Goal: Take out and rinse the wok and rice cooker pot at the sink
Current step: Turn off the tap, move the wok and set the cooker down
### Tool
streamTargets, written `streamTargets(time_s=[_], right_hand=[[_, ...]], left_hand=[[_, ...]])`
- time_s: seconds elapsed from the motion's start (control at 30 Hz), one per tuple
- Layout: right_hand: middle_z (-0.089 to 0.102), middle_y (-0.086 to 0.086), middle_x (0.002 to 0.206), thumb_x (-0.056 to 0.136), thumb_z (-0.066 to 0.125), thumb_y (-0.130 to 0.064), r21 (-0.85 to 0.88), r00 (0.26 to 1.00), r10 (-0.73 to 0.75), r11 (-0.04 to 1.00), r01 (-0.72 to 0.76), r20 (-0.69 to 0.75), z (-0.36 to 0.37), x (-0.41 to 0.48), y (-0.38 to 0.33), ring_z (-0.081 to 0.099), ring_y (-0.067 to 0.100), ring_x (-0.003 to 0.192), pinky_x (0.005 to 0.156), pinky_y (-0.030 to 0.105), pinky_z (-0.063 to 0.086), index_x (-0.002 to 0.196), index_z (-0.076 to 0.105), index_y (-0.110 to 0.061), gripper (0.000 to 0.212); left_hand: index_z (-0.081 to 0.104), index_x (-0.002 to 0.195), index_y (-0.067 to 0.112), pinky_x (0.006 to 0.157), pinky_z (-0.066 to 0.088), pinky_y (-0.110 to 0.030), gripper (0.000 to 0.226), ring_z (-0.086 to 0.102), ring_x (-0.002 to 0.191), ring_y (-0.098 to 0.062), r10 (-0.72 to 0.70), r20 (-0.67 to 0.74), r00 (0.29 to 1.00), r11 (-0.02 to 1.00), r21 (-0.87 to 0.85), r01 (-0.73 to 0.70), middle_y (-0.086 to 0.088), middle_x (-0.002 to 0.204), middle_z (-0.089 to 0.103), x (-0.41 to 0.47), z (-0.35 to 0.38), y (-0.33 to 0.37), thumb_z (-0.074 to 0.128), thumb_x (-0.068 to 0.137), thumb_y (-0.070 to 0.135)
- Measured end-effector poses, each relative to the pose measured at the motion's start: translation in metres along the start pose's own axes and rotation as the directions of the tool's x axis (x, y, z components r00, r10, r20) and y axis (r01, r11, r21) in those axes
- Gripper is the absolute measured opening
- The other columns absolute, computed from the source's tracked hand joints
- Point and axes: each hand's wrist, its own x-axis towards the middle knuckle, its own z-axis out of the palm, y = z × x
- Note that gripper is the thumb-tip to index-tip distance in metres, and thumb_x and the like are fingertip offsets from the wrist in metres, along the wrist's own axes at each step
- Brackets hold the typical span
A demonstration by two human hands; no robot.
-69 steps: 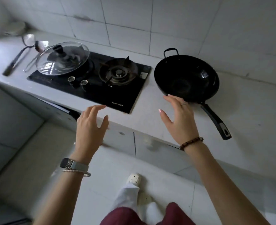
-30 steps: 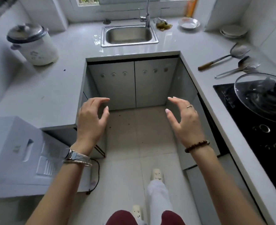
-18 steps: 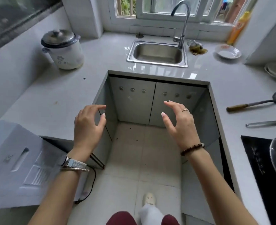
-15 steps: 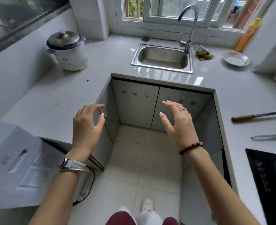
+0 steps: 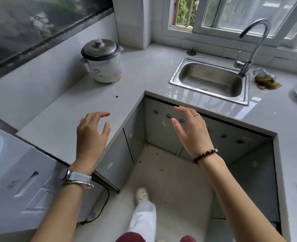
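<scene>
Rice cooker (image 5: 106, 67), its pot hidden under the lid, stands in the far left corner of the tabletop (image 5: 71, 116), well apart from the sink (image 5: 214, 81) below the window; the wok is out of view. The sound way is probably to face the cooker squarely, lift the lid (image 5: 99, 48) by its knob, set it aside, then draw the pot straight up by its rim. Left hand (image 5: 92, 135) and right hand (image 5: 191, 131) hover with fingers relaxed and spread, holding nothing.
</scene>
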Motion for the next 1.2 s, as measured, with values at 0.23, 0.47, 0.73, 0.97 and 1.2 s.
streamTargets(time_s=[0.23,0.47,0.73,0.97,1.2], right_hand=[[0.058,0.000,0.126,0.094,0.056,-0.029,0.025,0.999,-0.051,0.998,0.051,0.011,0.037,0.101,-0.014,0.052,0.017,0.118,0.103,0.030,0.039,0.128,0.055,-0.019,0.035],[0.057,0.001,0.127,0.095,0.056,-0.028,0.072,0.997,-0.066,0.995,0.063,0.044,0.073,0.182,-0.024,0.052,0.018,0.117,0.102,0.029,0.039,0.130,0.054,-0.020,0.036],[0.057,0.002,0.127,0.095,0.055,-0.026,0.154,0.990,-0.102,0.984,0.086,0.100,0.115,0.266,-0.028,0.051,0.016,0.118,0.097,0.018,0.033,0.130,0.054,-0.018,0.036],[0.057,0.001,0.125,0.095,0.055,-0.029,0.227,0.978,-0.152,0.967,0.116,0.145,0.156,0.355,-0.026,0.054,0.017,0.114,0.097,0.028,0.042,0.129,0.054,-0.020,0.035],[0.061,0.000,0.122,0.093,0.058,-0.026,0.443,0.967,-0.110,0.896,-0.004,0.231,0.197,0.462,-0.018,0.061,0.013,0.103,0.083,0.011,0.044,0.122,0.059,-0.015,0.031]], left_hand=[[0.062,0.119,0.015,0.095,0.045,-0.039,0.026,0.055,0.109,-0.026,-0.056,-0.048,0.997,0.998,-0.028,0.054,-0.007,0.117,0.061,0.082,0.012,-0.033,0.056,0.094,0.011],[0.063,0.118,0.014,0.097,0.044,-0.038,0.025,0.055,0.111,-0.026,-0.095,-0.079,0.992,0.995,-0.031,0.092,-0.008,0.118,0.060,0.149,0.019,-0.061,0.055,0.094,0.011],[0.063,0.116,0.013,0.092,0.045,-0.031,0.025,0.056,0.110,-0.022,-0.140,-0.135,0.981,0.990,-0.015,0.140,-0.005,0.116,0.060,0.209,0.031,-0.099,0.054,0.093,0.011],[0.064,0.114,0.012,0.091,0.035,-0.014,0.023,0.057,0.107,-0.017,-0.208,-0.212,0.955,0.978,-0.034,0.206,-0.004,0.115,0.062,0.276,0.053,-0.119,0.056,0.093,0.010],[0.065,0.113,0.010,0.090,0.048,-0.032,0.022,0.060,0.102,-0.020,-0.433,-0.208,0.877,0.898,-0.192,0.397,-0.006,0.111,0.064,0.363,0.088,-0.151,0.055,0.093,0.009]])
